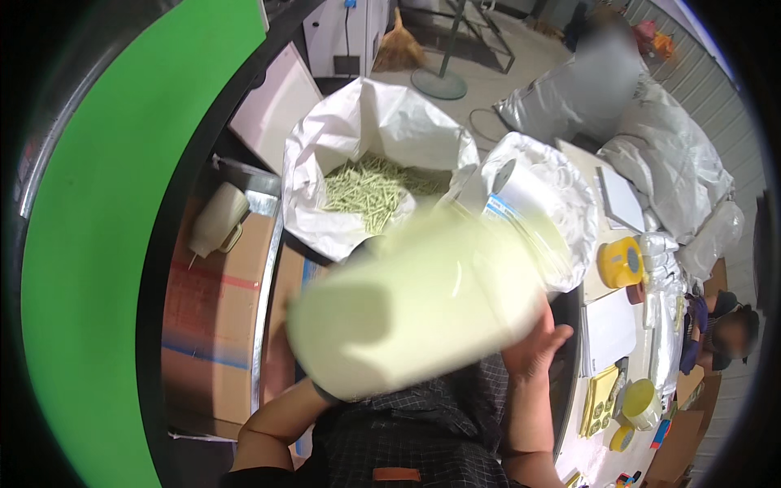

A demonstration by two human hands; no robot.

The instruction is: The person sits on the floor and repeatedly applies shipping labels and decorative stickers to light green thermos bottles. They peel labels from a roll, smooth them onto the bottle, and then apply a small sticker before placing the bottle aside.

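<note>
A large pale yellow-green rounded container, blurred, is raised in front of my torso. My right hand is against its right end, thumb spread outward and fingers partly hidden behind it. My left forearm runs up behind the container's lower left, with a dark band or cuff at the wrist. The container hides my left hand; a dark patch above its edge may be part of a glove, but this is unclear. Beyond it stands a white woven sack holding many thin pale green sticks. A second white sack holds clear plastic pieces.
Cardboard boxes lie at left, with a cream handled jug on top. A green surface curves beyond. The right-hand table carries yellow tape rolls, papers and a yellow cup. Other people are at right and upper right.
</note>
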